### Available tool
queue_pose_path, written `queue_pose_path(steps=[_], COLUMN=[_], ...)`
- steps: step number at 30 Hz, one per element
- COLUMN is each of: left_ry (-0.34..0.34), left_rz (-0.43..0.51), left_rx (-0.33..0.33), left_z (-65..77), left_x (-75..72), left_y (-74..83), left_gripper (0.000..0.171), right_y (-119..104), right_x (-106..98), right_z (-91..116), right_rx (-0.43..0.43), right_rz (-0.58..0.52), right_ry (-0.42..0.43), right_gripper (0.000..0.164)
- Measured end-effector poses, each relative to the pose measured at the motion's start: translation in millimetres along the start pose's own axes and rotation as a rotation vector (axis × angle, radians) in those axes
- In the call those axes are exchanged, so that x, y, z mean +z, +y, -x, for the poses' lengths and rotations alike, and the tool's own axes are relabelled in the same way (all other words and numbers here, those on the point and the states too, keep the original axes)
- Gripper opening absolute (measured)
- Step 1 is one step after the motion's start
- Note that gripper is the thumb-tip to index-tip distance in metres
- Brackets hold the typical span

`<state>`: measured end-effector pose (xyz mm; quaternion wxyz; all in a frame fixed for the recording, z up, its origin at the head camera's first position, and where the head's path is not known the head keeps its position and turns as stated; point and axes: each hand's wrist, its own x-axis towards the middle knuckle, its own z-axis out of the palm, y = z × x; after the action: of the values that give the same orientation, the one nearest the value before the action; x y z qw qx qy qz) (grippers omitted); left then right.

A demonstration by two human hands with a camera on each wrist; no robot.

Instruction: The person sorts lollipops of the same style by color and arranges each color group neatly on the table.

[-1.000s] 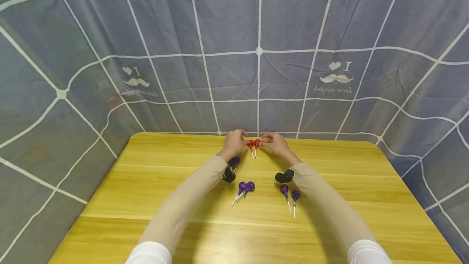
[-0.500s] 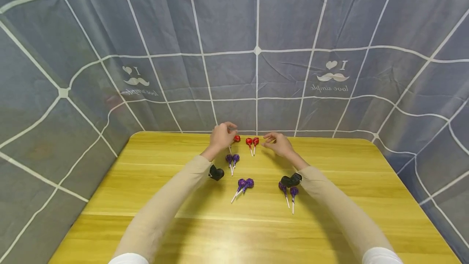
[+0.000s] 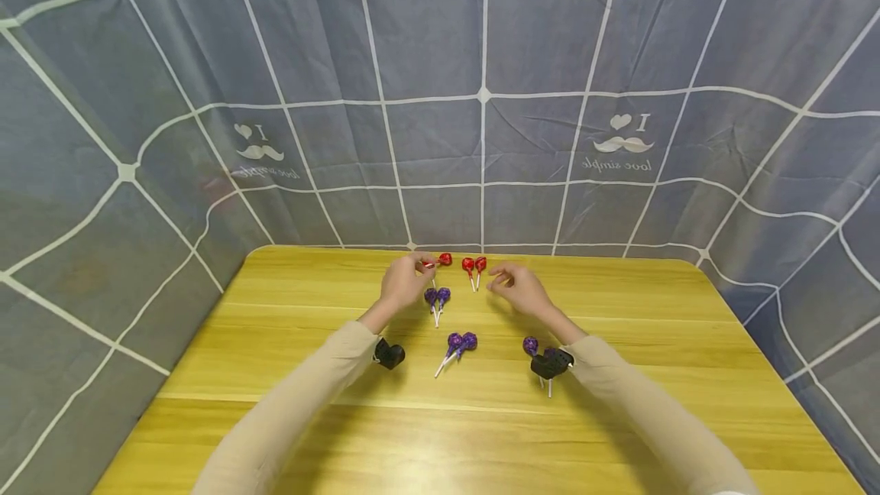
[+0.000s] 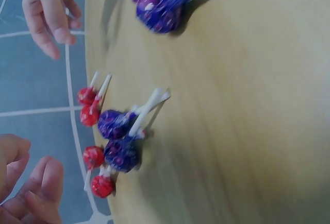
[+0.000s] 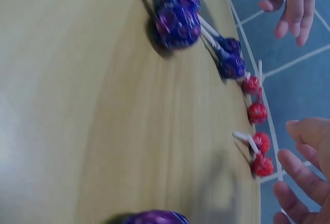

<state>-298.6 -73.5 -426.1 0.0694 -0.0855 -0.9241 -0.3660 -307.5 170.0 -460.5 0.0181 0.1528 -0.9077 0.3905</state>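
My left hand (image 3: 404, 282) hovers with loosely bent fingers just left of two red lollipops (image 3: 445, 259), holding nothing. These two lie crosswise, their sticks pointing different ways, and the hand partly covers one in the head view. Another red pair (image 3: 469, 264) rests side by side at the back edge, sticks toward me. To the right of that pair, my right hand (image 3: 521, 289) is raised with relaxed fingers and nothing in them. In the left wrist view, a purple pair (image 4: 121, 154) with crossed sticks lies close to the red ones.
More purple lollipops (image 3: 469, 341) lie mid-table with sticks crossing. Another purple pair (image 3: 530, 345) sits under the right wrist, partly hidden by the black wrist camera (image 3: 552, 363). A grey grid-patterned curtain (image 3: 440, 143) hangs behind the wooden table (image 3: 309, 373).
Both hands were at the middle red pair. My left hand has moved left and back toward me, uncovering the other red lollipops and a purple pair; my right hand has drawn away slightly.
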Motion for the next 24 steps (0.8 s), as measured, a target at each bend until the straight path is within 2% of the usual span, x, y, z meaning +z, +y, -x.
queue_pose_path(steps=[4, 12, 24], left_ry=[-0.025, -0.126, -0.315], left_rz=[0.029, 0.08, 0.109], left_rx=[0.022, 0.055, 0.028], left_z=[12.5, 34.5, 59.6], left_x=[3.7, 12.3, 20.0], left_y=[0.9, 3.7, 1.0], left_gripper=[0.021, 0.018, 0.026], right_y=[-5, -12, -24], right_x=[3, 9, 18], right_z=[9, 26, 47], right_rx=[0.01, 0.016, 0.04], right_rz=[-0.03, -0.058, -0.103], right_ry=[-0.01, -0.038, -0.081], right_gripper=[0.032, 0.037, 0.039])
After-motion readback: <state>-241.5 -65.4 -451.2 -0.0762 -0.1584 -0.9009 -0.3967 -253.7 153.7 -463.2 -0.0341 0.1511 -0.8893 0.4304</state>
